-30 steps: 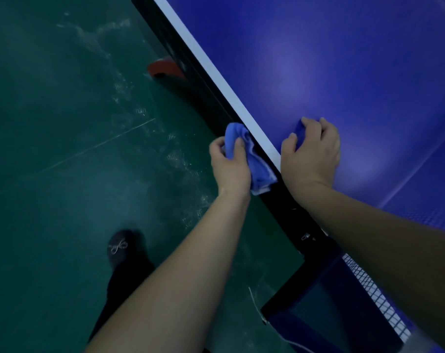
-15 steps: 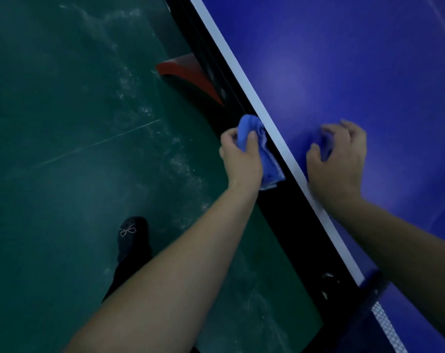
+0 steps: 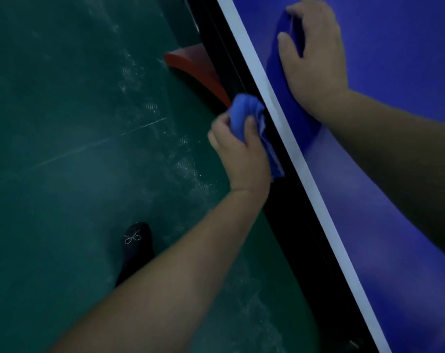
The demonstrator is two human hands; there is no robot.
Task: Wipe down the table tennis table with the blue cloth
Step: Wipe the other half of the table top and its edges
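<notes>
View from the head camera, looking down along one side of the table tennis table [image 3: 394,174], whose blue top is bordered by a white edge line [image 3: 296,159] above a black side frame [image 3: 287,225]. The blue cloth [image 3: 247,110] is gripped, bunched, in the left hand [image 3: 241,154], with thumb and fingers curled round it; it is held against the black frame, just outside the white line, and a loose fold is seen hanging below the hand. The right hand [image 3: 313,54] is laid palm down on the table top beside the white line, its fingers bent over a dark blue patch [image 3: 280,80]; whether this is a second cloth or shadow cannot be told. A red curved part [image 3: 198,70] is visible under the table. A black shoe [image 3: 134,245] with a bow pattern is planted on the green floor [image 3: 63,149], which is marked with pale scuffs
</notes>
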